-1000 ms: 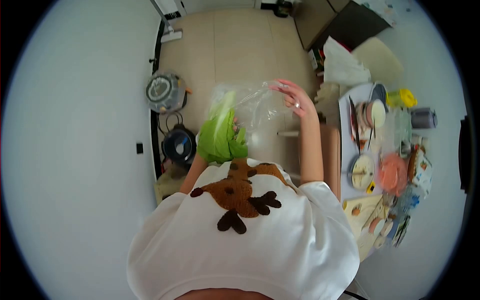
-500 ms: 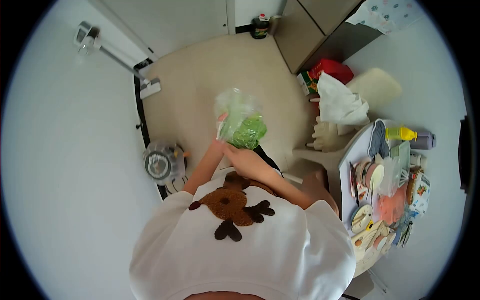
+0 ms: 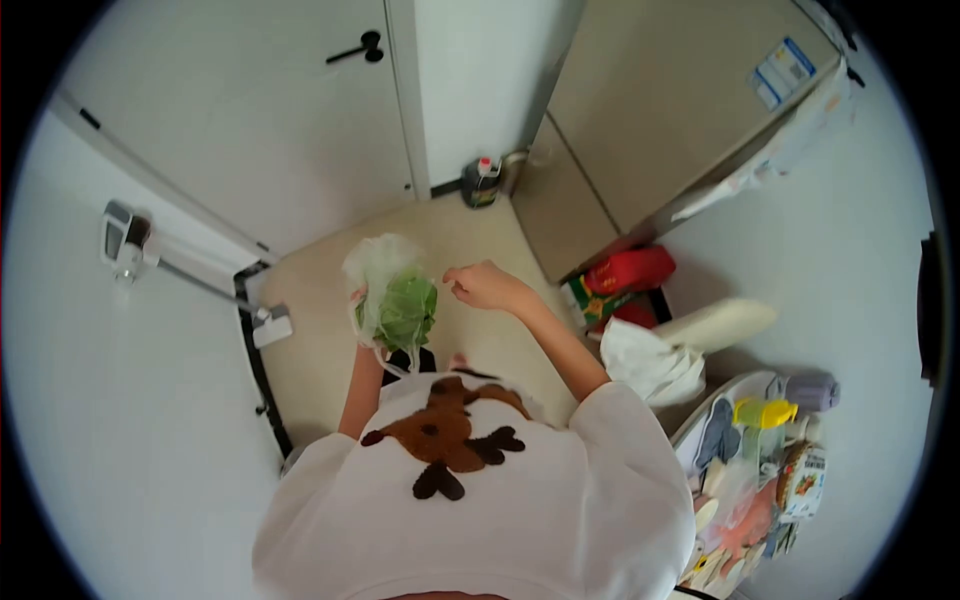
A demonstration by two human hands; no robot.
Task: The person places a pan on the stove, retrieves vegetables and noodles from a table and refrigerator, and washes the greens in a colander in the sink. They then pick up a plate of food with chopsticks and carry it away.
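Observation:
A clear plastic bag (image 3: 372, 258) with green leafy vegetables (image 3: 404, 312) inside hangs in front of my body, left of the middle. My left hand (image 3: 357, 296) grips the bag from its left side; most of its fingers are hidden behind the plastic. To the right of the bag is my right hand (image 3: 487, 286), apart from it. Its fingers are loosely bent and spread a little, with nothing visible in them.
Ahead stand a closed white door (image 3: 250, 110) and a tall beige refrigerator (image 3: 660, 110). A dark bottle (image 3: 481, 184) sits on the floor between them. A stick vacuum (image 3: 200, 280) leans at the left wall. A cluttered table (image 3: 690, 436) and a chair with white cloth (image 3: 650, 362) are at right.
My right hand has come off the bag and moved right. The left hand has carried the bag to the left. My view has tilted up, showing more of the door and refrigerator.

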